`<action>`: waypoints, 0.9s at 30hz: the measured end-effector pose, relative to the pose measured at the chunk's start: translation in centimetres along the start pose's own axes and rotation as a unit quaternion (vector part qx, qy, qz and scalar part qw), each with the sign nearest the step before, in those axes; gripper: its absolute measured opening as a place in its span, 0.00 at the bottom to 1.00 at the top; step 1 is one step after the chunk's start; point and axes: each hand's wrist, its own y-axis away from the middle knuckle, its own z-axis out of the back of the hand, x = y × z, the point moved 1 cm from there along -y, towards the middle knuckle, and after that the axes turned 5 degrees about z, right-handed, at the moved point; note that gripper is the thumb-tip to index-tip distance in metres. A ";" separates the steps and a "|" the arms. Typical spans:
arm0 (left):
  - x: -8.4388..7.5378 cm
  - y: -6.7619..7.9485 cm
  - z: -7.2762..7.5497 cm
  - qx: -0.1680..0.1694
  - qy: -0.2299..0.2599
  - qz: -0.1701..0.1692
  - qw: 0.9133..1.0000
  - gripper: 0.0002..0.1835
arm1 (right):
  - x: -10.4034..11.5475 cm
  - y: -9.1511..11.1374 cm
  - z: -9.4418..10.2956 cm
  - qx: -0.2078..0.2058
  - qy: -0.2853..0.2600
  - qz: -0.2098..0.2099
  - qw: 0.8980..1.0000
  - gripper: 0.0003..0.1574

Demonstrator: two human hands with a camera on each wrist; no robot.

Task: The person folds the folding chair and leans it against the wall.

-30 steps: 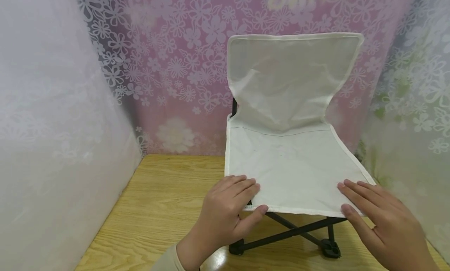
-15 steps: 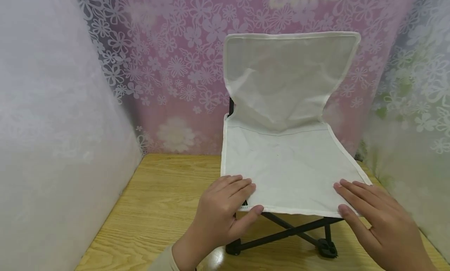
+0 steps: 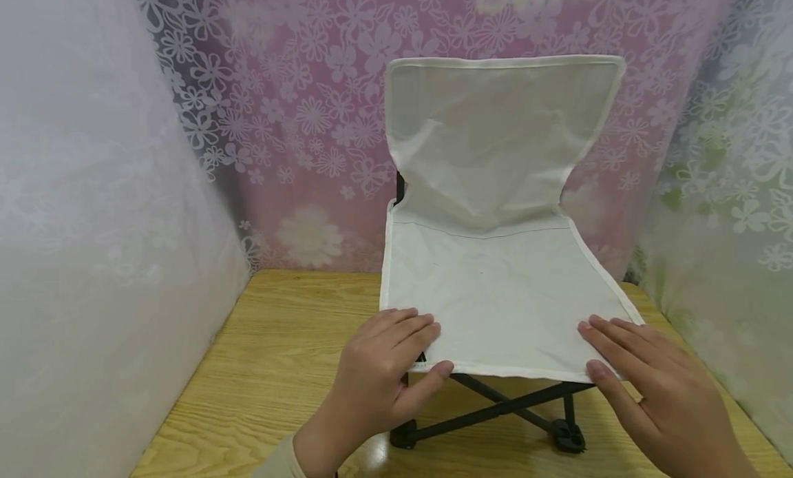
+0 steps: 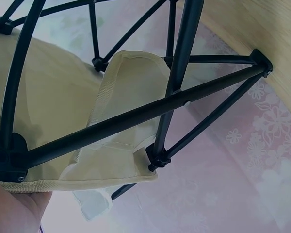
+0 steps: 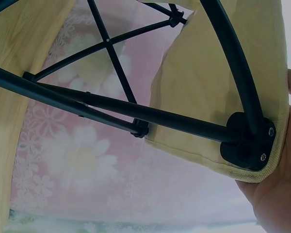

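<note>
A folding chair (image 3: 483,292) with a white fabric seat and backrest on a black tube frame stands unfolded on the wooden table. My left hand (image 3: 381,371) rests on the seat's front left corner, fingers laid over the fabric and thumb at the front hem. On the front right corner lies my right hand (image 3: 659,381) in much the same way, fingers fairly straight. Both wrist views look up at the underside, where crossed black tubes (image 4: 136,116) meet the fabric at plastic corner joints. One such corner joint (image 5: 247,141) sits close to the right palm.
The wooden table (image 3: 272,368) extends to the chair's left. Behind it hangs a pink flowered curtain (image 3: 310,120). A whitish sheet (image 3: 93,223) closes off the left side, and a pale flowered sheet (image 3: 737,209) the right.
The chair has slid slightly to the left across the table, with both hands staying on its front corners and moving along with it.
</note>
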 end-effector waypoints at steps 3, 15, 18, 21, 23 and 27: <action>0.1 0.1 0.2 0.000 -0.001 0.000 1.000 0.22 | 0.1 -0.2 -0.1 0.005 0.000 -0.001 1.000 0.32; 0.7 0.5 1.0 0.005 0.002 0.008 1.000 0.23 | 0.7 -0.5 -0.4 0.006 -0.008 0.008 1.000 0.33; 0.8 0.6 1.1 -0.002 0.003 0.005 1.000 0.23 | 0.9 -0.7 -0.3 0.008 -0.009 0.013 1.000 0.32; 0.9 0.6 1.3 -0.005 0.004 0.003 1.000 0.23 | 1.1 -0.8 -0.4 0.009 -0.008 0.018 1.000 0.32; 1.0 0.6 1.4 -0.005 0.005 0.003 1.000 0.23 | 1.2 -0.8 -0.4 0.011 -0.008 0.019 1.000 0.32; 1.1 0.7 1.5 -0.004 0.008 0.006 1.000 0.23 | 1.3 -0.8 -0.4 0.013 -0.009 0.019 1.000 0.32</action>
